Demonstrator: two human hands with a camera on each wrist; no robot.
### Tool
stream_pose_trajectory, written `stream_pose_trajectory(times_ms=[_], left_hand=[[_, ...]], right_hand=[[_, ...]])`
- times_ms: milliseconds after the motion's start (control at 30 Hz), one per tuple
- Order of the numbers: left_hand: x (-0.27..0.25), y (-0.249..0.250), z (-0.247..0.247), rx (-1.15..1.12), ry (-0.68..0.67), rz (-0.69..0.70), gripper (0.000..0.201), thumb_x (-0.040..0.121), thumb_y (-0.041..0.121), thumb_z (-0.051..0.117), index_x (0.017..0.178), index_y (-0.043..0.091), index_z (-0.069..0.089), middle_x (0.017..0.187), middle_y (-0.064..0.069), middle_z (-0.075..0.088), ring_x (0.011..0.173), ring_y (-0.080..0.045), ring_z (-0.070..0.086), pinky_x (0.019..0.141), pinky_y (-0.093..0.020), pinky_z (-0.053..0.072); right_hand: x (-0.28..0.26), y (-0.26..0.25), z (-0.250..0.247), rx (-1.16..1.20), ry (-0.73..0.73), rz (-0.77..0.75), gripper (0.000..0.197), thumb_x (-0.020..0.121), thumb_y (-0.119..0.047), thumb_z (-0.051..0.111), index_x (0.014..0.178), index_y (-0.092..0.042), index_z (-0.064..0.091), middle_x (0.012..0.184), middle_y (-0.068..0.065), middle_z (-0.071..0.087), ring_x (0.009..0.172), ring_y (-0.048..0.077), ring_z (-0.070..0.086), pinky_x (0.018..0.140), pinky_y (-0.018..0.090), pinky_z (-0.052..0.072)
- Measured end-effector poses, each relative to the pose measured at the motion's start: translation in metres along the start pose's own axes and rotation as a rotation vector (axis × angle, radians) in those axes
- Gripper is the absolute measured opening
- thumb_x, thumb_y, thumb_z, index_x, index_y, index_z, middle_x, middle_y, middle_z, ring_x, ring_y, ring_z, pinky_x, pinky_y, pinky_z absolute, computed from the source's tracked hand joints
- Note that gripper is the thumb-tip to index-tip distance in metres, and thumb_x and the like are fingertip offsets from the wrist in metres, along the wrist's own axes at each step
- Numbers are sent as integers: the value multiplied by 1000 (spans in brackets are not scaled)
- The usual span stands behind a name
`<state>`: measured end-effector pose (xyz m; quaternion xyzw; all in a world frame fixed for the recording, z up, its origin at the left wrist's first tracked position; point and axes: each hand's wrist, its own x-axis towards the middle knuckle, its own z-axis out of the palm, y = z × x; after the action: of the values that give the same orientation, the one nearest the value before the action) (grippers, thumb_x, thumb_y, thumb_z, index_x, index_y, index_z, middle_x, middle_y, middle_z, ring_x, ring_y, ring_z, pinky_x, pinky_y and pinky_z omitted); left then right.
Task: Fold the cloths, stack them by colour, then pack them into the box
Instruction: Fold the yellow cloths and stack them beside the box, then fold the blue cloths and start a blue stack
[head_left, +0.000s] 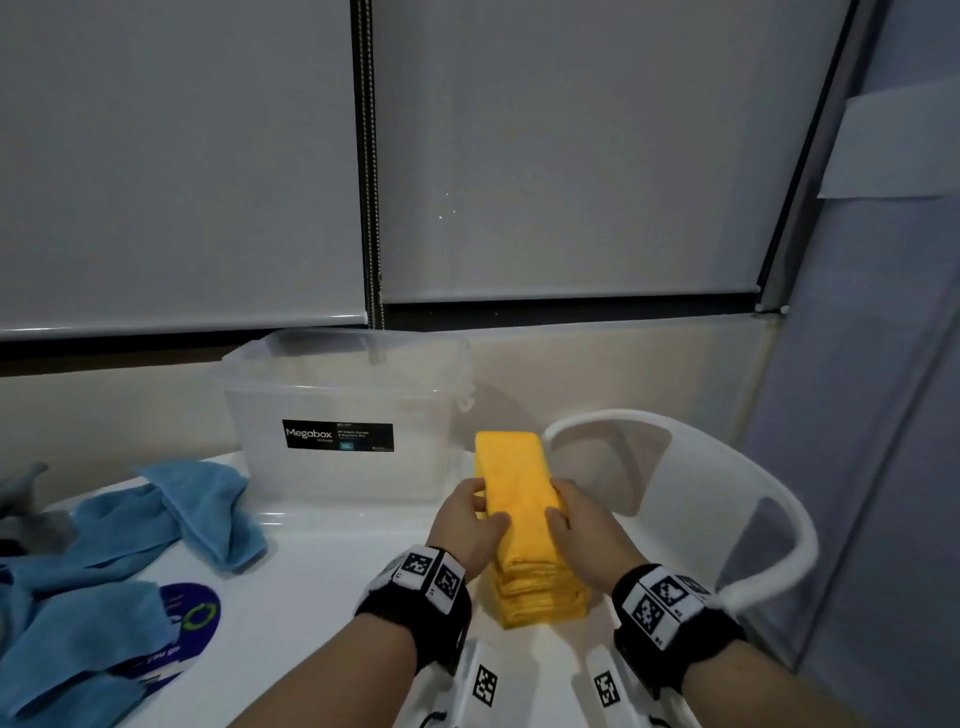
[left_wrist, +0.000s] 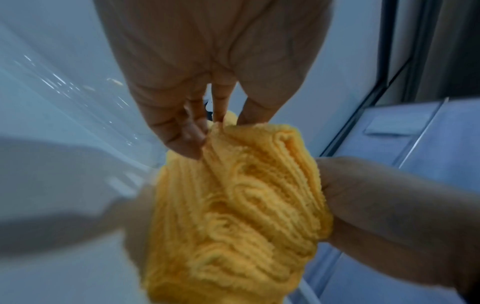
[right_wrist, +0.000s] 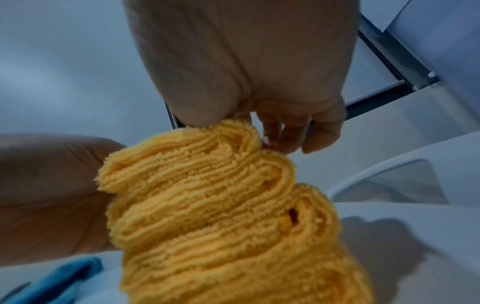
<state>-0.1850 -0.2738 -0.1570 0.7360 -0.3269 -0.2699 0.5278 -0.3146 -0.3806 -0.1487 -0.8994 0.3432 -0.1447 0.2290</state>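
White desk (head_left: 311, 597); clear Megabox storage box (head_left: 343, 415) at far centre; unfolded blue cloths (head_left: 104, 561) at left. Stack of folded yellow cloths (head_left: 524, 525), just right of the box, clasped between left hand (head_left: 467, 525) and right hand (head_left: 587, 530), each grip curled around a side.

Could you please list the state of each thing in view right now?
Yellow cloths: folded, stacked, gripped from both sides.
Left hand: grips the stack's left side.
Right hand: grips the stack's right side.
Box: clear, on the table; I cannot tell if a lid is on.
Blue cloths: unfolded, heaped on the table.
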Motion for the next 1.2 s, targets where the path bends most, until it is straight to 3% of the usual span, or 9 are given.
stream_pose_trajectory(times_ms=[100, 233, 467, 567, 667, 833, 1000, 1067, 1200], left_hand=[[-3, -2, 1, 235, 20, 3, 69, 91, 25, 60, 150, 18, 24, 139, -12, 43, 125, -30, 48, 101, -33, 42], [-8, -2, 12, 253, -79, -48, 67, 100, 23, 42, 153, 17, 3, 150, -14, 35, 133, -30, 42, 105, -33, 38], [-19, 3, 21, 14, -102, -122, 59, 102, 15, 35, 152, 15, 6, 154, -13, 26, 138, -28, 34, 110, -36, 34], [-19, 3, 17, 67, -156, -219, 73, 92, 34, 38, 153, 17, 2, 147, -16, 37, 126, -36, 45, 105, -41, 39], [-24, 1, 7, 72, -165, -247, 88, 71, 48, 43, 150, 17, 20, 135, -13, 51, 117, -35, 52, 101, -46, 44], [-45, 5, -24, 241, -129, -111, 58, 98, 42, 42, 147, 13, 31, 143, -9, 46, 128, -28, 47, 107, -39, 38], [-76, 2, -89, 441, -71, 58, 34, 95, 32, 51, 123, 15, 59, 126, -2, 60, 110, -16, 56, 100, -29, 43], [-91, -8, -120, 519, -41, 56, 30, 93, 32, 53, 119, 18, 60, 124, 2, 61, 101, -11, 56, 97, -28, 44], [-127, -31, -186, 806, 177, 31, 29, 92, 37, 50, 118, 29, 58, 127, 7, 55, 117, -16, 50, 100, -35, 40]], right_hand=[[2, 1, 7, -60, -81, 109, 49, 101, -34, 29, 148, -22, 22, 146, 15, 30, 128, 34, 40, 106, 44, 36], [4, 1, 10, 54, -222, 172, 54, 103, -35, 22, 153, -23, 5, 156, 12, 23, 136, 32, 35, 109, 36, 31], [4, 6, 12, 114, -254, 163, 53, 104, -31, 23, 153, -19, 8, 151, 11, 35, 130, 31, 43, 106, 36, 36], [5, 6, 11, 119, -255, 156, 51, 103, -31, 25, 152, -19, 16, 149, 11, 38, 128, 31, 45, 105, 37, 37], [5, -1, 8, 54, -244, 155, 48, 103, -29, 29, 149, -16, 26, 146, 11, 42, 127, 30, 45, 102, 34, 37], [4, -21, 3, -58, -8, 194, 38, 100, -34, 37, 127, -9, 48, 130, 17, 50, 117, 33, 49, 97, 39, 41], [-20, -83, 4, -29, 560, -191, 29, 86, -13, 50, 113, -14, 61, 116, 10, 57, 110, 31, 48, 90, 44, 39], [-29, -115, 19, 63, 567, -368, 27, 78, -12, 47, 99, -15, 63, 104, 3, 57, 100, 25, 50, 82, 38, 39], [-44, -178, 75, 167, 375, -631, 22, 73, -2, 50, 85, -16, 62, 97, -7, 49, 93, 16, 49, 79, 32, 43]])
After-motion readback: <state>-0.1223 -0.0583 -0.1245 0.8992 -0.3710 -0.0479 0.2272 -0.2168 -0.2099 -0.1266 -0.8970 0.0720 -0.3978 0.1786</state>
